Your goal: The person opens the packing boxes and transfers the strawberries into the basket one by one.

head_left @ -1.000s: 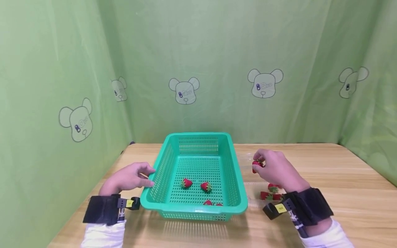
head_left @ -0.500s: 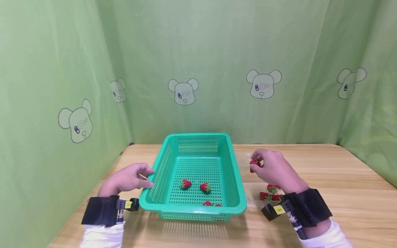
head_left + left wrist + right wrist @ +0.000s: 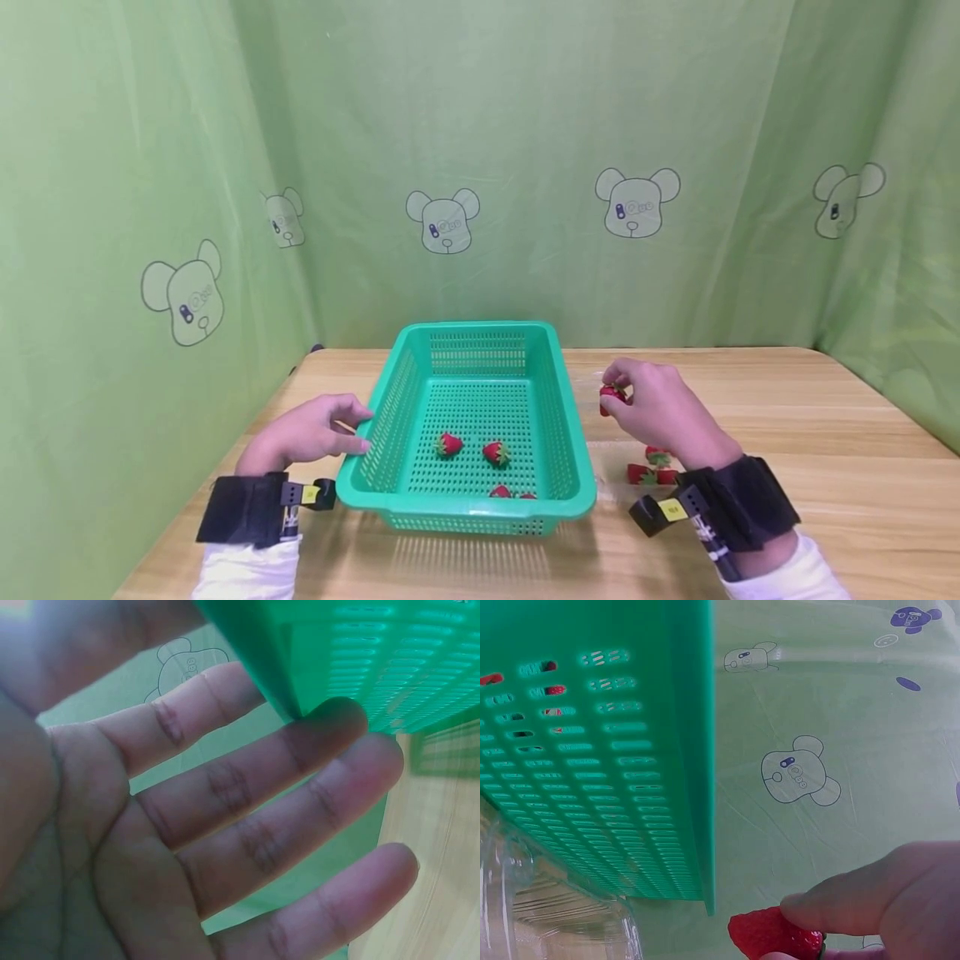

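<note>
A green perforated plastic basket point(image 3: 468, 503) stands on the table, with several strawberries inside, among them one strawberry point(image 3: 450, 445) near its middle. At its left rim is my left hand point(image 3: 311, 429); in the left wrist view its fingers point(image 3: 300, 750) are nearly straight and reach the rim and outer wall. To the right of the basket, my right hand point(image 3: 660, 408) pinches a strawberry point(image 3: 769, 934) between thumb and fingers, raised beside the rim. Below that hand a clear plastic container point(image 3: 570, 922) holds more strawberries point(image 3: 641, 474), partly hidden by the wrist.
The wooden table point(image 3: 862, 467) reaches back to a green curtain point(image 3: 540, 125) printed with bear heads, which also encloses both sides. Each wrist wears a black strap point(image 3: 243, 510) with a small camera.
My right hand has moved slightly left toward the basket, holding the strawberry. The left hand keeps its place at the rim.
</note>
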`<action>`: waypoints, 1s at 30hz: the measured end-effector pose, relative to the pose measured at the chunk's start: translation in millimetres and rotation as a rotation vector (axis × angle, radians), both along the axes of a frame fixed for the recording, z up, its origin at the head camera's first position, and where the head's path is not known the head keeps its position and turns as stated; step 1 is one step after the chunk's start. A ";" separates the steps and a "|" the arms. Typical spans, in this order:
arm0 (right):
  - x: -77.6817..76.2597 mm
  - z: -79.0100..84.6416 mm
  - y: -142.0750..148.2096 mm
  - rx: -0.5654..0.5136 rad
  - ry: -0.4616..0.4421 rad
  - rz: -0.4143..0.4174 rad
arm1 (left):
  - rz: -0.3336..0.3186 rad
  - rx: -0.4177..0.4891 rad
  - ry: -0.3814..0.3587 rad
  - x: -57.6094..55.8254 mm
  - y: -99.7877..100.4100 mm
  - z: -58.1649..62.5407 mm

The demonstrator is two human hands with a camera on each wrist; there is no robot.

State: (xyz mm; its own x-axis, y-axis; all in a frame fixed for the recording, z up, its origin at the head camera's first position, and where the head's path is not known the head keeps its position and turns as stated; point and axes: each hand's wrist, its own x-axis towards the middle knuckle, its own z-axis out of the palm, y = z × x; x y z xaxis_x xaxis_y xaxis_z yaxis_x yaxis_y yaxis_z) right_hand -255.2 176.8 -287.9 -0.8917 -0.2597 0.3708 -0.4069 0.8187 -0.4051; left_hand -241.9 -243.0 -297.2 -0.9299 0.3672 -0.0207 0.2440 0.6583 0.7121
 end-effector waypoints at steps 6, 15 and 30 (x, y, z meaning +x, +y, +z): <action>1.1 0.2 -1.5 -0.014 -0.013 0.004 | -0.017 0.008 0.002 -0.7 0.6 0.3; 2.0 0.0 -5.0 -0.042 0.007 0.016 | -0.012 0.004 0.005 -0.4 0.1 0.5; 5.0 2.3 -11.3 -0.061 -0.011 0.045 | -0.010 -0.001 0.001 -1.0 -0.5 -0.3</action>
State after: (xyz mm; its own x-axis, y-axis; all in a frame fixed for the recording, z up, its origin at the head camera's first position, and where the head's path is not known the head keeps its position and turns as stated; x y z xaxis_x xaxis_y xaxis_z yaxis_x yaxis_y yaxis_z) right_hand -250.2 165.4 -285.6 -0.8839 -0.2765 0.3771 -0.4377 0.7733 -0.4588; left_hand -242.9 -243.5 -297.5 -0.9263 0.3763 -0.0202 0.2511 0.6564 0.7114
